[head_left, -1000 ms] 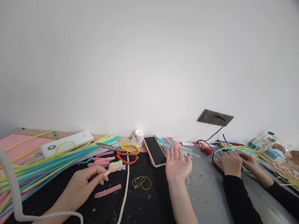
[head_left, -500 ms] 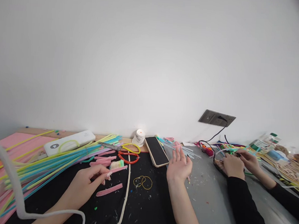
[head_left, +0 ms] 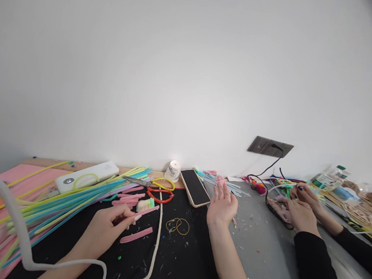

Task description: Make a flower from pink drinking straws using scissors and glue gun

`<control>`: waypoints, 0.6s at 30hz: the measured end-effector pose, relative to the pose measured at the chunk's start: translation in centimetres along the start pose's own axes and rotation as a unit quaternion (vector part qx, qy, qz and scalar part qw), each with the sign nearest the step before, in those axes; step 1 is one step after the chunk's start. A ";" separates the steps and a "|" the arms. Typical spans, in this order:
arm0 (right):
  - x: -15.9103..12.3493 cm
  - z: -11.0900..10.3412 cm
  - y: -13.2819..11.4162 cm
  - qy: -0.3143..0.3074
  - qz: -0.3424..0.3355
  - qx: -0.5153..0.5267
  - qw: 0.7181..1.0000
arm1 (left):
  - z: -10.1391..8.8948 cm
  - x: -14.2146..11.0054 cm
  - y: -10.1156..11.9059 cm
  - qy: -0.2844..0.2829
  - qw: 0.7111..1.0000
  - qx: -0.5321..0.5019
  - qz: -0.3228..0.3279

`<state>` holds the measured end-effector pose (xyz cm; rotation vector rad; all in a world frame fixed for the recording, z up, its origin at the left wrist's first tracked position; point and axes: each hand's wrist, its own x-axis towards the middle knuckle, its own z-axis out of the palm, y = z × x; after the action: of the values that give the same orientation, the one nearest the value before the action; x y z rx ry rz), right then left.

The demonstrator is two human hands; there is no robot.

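My left hand (head_left: 110,226) pinches a short pink pipe cleaner (head_left: 150,211) between thumb and forefinger, its free end pointing right. Just below lies another folded pink pipe cleaner (head_left: 136,235) on the black mat. Beyond my fingers sit a small spool of pale thread (head_left: 144,205) and several pink pipe cleaner pieces (head_left: 126,200). My right hand (head_left: 222,209) is palm up with its fingers spread and nothing in it. A phone (head_left: 195,188) lies to its left, and a fluffy pink piece (head_left: 220,180) shows just past its fingertips.
Scissors (head_left: 161,190) with yellow and red handles lie near a white cup (head_left: 172,171). Long coloured pipe cleaners (head_left: 80,206) and a white power bank (head_left: 88,177) fill the left. Rubber bands (head_left: 178,226) rest mid-mat. At right, a co-worker's hands (head_left: 302,211) handle something small.
My hands have hardly moved, and the left still pinches the pink pipe cleaner. The co-worker's nearer hand has shifted right and toward me.
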<state>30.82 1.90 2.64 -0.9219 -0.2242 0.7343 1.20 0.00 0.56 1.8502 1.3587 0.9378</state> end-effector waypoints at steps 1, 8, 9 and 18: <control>-0.1 0.0 0.0 0.000 0.000 0.004 1.000 | 0.0 0.0 0.0 -0.002 1.000 0.005 -0.001; 0.4 -0.3 1.3 -0.041 -0.065 -0.065 0.995 | 0.4 0.1 -0.7 0.004 1.000 0.018 -0.014; 0.6 -0.6 1.3 -0.064 -0.088 -0.091 0.990 | 0.5 0.1 -0.8 0.004 1.000 0.017 -0.011; -1.1 -5.4 -7.7 -0.243 -0.225 -0.320 0.888 | -0.1 0.3 -1.0 0.000 1.000 -0.005 -0.011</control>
<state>36.22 -5.26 5.61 -1.2317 -1.1438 0.4381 0.66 0.57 -0.10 1.8236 1.3701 0.9319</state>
